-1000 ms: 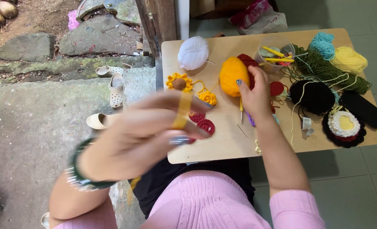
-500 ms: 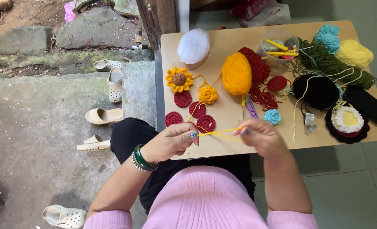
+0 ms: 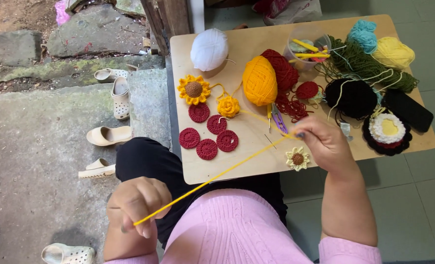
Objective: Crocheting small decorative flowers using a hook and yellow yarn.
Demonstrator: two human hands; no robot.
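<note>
Right, yellow yarn strand (image 3: 217, 177) is taut, long axis diagonal: low end in your left hand (image 3: 137, 205), fingers clenched on it over your lap; high end pinched by your right hand (image 3: 325, 144) above the bench (image 3: 256, 161), near the orange yarn ball (image 3: 259, 80).

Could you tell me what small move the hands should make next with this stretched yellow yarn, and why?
Probably snip it: the yellow yarn is taut between left hand and right hand, a length apparently measured off the yellow ball, and the small scissors lie beside the right hand.
</note>
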